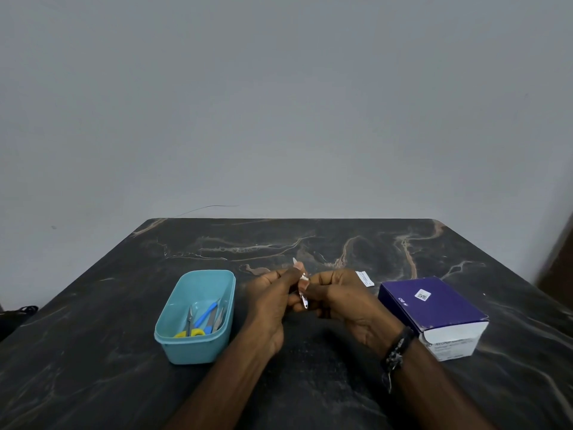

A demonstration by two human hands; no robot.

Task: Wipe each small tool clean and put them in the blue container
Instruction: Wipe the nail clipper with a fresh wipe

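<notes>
Left hand point(273, 297) pinches small metal tool point(302, 290) upright above table point(310, 383). Right hand point(338, 301) grips tool's lower part, fingers curled; wipe not visible, likely hidden inside grip. Advice: steady with left, stroke full length, rotate, mind pointed tip. Blue container point(198, 349) just left, scissors point(189, 327) and other tools already inside. Purple box point(434, 308) on right.

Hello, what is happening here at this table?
A person holds a small metal tool between both hands, left hand and right hand, above a dark table, probably wiping it. Whether there is a wipe in the fingers cannot be seen. The blue container on the left already has several tools inside, among them scissors with yellow handles. A purple box and a small white packet lie to the right.
</notes>
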